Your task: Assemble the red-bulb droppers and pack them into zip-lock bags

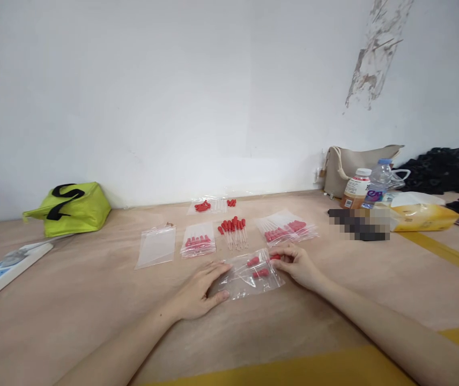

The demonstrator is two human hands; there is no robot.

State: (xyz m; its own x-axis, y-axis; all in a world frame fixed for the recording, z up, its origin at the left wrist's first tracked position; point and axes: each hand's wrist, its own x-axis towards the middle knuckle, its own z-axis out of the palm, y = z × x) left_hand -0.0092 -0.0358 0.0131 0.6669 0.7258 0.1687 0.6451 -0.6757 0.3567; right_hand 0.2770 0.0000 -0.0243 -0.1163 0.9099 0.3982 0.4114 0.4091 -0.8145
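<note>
A clear zip bag [237,287] lies flat in front of me, with two red-bulbed droppers [260,273] inside it. My left hand [199,289] rests at the bag's left end, fingers stretched out and thumb apart, touching its edge. At the bag's right end, my right hand [296,264] pinches a dropper by its red bulb [275,257]; its stem runs left at the bag's opening. Just beyond the bag lies a loose group of red-bulbed droppers [235,228]. Filled bags of droppers [288,228] lie to the right, and another filled stack [198,241] to the left.
Flat empty zip bags [157,247] lie farther left. Near the wall are a bag with red bulbs [202,206] and some loose bulbs [231,203]. A green pouch [72,209] and power strip [8,268] stand left; bottles [357,188] and a yellow tissue pack [424,215] right.
</note>
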